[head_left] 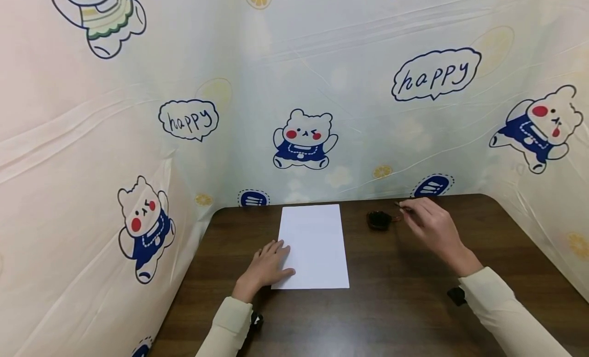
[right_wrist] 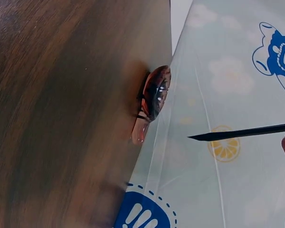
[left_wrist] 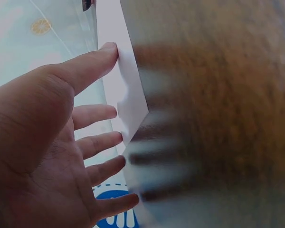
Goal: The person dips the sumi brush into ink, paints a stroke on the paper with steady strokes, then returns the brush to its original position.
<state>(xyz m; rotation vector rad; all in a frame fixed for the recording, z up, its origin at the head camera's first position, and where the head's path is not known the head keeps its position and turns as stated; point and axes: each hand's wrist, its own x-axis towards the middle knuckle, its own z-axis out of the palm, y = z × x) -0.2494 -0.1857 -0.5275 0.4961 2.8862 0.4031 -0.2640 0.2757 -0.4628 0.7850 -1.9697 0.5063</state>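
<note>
A blank white sheet of paper (head_left: 315,247) lies upright on the brown table. My left hand (head_left: 268,265) rests on its lower left edge, fingers spread and nearly straight, as the left wrist view shows from the palm side (left_wrist: 47,137). To the right of the sheet stands a small glossy dark red-brown dish (head_left: 379,221) with a short handle, seen side-on in the right wrist view (right_wrist: 156,92). Just right of the dish, my right hand (head_left: 434,231) pinches a thin black brush (right_wrist: 247,133) above the table. Its pointed tip is apart from the dish.
The dark wood table (head_left: 395,300) ends at a fabric backdrop (head_left: 359,116) printed with bears, which hangs close behind and along both sides. Black wrist straps (head_left: 456,296) sit under both cream sleeves (head_left: 501,306).
</note>
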